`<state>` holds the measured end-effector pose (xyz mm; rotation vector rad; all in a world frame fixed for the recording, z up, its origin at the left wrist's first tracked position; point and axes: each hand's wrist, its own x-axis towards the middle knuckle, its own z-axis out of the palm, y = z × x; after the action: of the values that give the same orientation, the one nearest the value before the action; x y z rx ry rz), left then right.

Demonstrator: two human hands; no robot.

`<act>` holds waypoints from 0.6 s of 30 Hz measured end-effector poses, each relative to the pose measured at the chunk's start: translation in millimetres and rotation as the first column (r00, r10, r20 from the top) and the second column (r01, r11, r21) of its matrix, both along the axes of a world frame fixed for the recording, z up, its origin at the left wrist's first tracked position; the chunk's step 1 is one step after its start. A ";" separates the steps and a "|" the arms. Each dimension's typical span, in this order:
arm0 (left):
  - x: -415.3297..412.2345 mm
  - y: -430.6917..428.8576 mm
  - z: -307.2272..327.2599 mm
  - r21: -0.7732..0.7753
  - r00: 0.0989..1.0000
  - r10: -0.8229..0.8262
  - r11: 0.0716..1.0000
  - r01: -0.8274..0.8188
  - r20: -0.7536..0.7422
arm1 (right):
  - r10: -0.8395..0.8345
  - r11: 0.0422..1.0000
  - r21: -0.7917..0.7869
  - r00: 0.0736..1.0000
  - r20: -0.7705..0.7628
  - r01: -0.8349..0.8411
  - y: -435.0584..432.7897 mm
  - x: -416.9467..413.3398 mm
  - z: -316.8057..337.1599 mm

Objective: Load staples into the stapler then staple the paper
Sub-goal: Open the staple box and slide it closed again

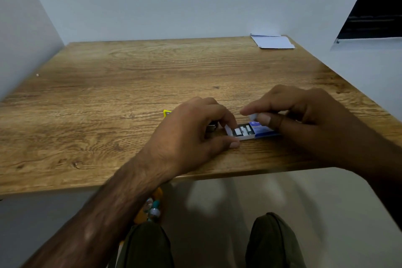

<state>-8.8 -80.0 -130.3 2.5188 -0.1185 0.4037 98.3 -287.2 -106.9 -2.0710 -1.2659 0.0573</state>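
A small blue staple box (262,129) lies near the table's front edge, its white inner tray (241,134) slid out to the left with silver staple strips showing. My right hand (304,119) pinches the blue sleeve between thumb and fingers. My left hand (195,130) holds the tray's open end, fingertips at the staples and thumb against its front side. A yellow stapler (167,113) sits behind my left hand, mostly hidden, with only a yellow corner and a bit of metal showing. Folded white paper (273,42) lies at the far right corner.
The wooden table (130,85) is boxed in by white walls at the back and left. Its front edge runs just below my hands. My knees and a colourful object (152,206) show below the table.
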 end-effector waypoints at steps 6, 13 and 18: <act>0.6 2.5 -2.4 0.044 1.000 -0.008 0.999 0.007 0.022 | -0.017 0.980 -0.197 0.992 0.122 0.040 8.1 3.7 10.7; -0.2 3.6 -2.4 0.057 0.999 -0.022 0.998 0.021 0.026 | 0.037 0.960 -0.278 0.988 0.151 0.006 5.4 12.4 19.5; 0.1 3.8 -2.7 0.039 0.999 -0.028 0.999 0.027 0.028 | 0.030 0.945 -0.328 0.998 0.052 -0.011 0.7 16.3 25.6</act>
<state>-8.7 -76.1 -133.0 2.5465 -0.1733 0.4307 114.6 -286.4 -81.3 -2.3554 -1.3885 0.2351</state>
